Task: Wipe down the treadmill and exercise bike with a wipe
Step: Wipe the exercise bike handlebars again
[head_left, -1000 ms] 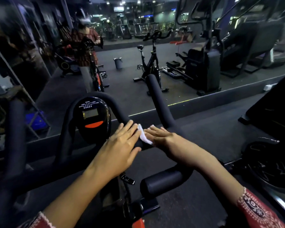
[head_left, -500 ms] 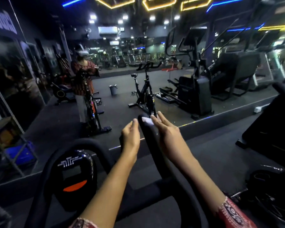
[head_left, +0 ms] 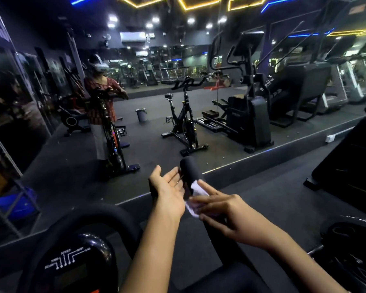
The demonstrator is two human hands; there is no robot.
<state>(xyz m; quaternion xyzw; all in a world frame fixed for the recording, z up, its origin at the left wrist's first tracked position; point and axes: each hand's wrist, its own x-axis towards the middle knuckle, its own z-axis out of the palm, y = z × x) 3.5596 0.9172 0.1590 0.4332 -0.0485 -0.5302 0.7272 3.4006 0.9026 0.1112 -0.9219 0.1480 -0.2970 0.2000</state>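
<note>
Pinched in right grip (head_left: 224, 210): thin white soft wipe (head_left: 197, 190), limp, light, likely damp; best bunched flat against padded black foam handlebar (head_left: 189, 169). Released, palm up: left grip (head_left: 167, 191).

You're in a gym: the wall mirror (head_left: 156, 136) shows a bike (head_left: 185, 123), an elliptical (head_left: 248, 117), treadmills (head_left: 336, 85) and rubber flooring.

L grip (head_left: 167, 192) open, R (head_left: 219, 210) prob. curled
</note>
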